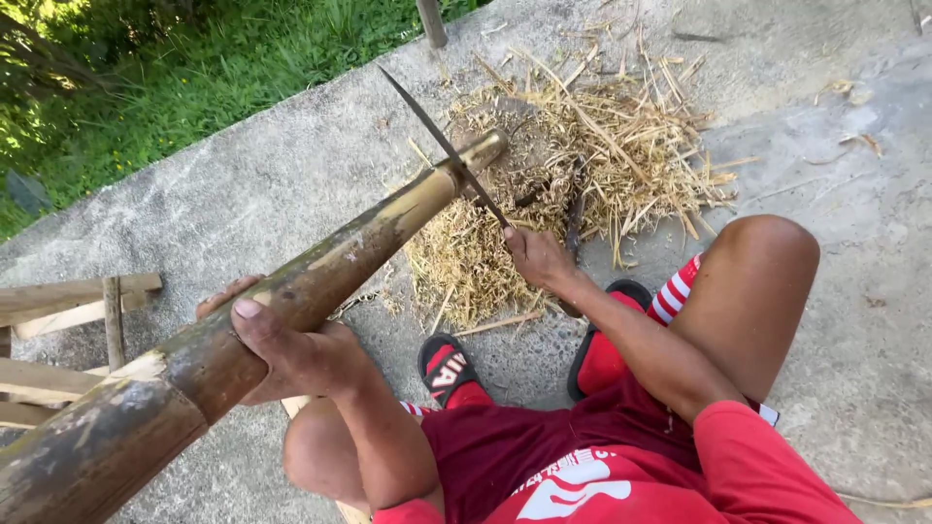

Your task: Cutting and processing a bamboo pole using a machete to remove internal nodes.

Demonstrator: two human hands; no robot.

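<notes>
A thick, weathered green-brown bamboo pole (282,311) slants upward away from the left grip (291,354), which wraps its middle. A long, thin steel knife blade (442,141), held in the right grip (539,257), bites into the pole's pale far end.

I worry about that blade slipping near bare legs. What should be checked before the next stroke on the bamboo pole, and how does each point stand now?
1. Left hand wrapped around the bamboo pole: ok, thumb over the top, fingers under.
2. Left hand well back from the blade: ok, it holds mid-pole while the knife sits at the far tip.
3. Right hand closed on the knife handle: ok.
4. Blade seated in the pole end: ok, it crosses the tip.
5. Legs away from the cut: cannot tell; the right knee lies beside the knife hand.
6. Footing: ok, both sandals flat on the concrete beside the shavings.
</notes>
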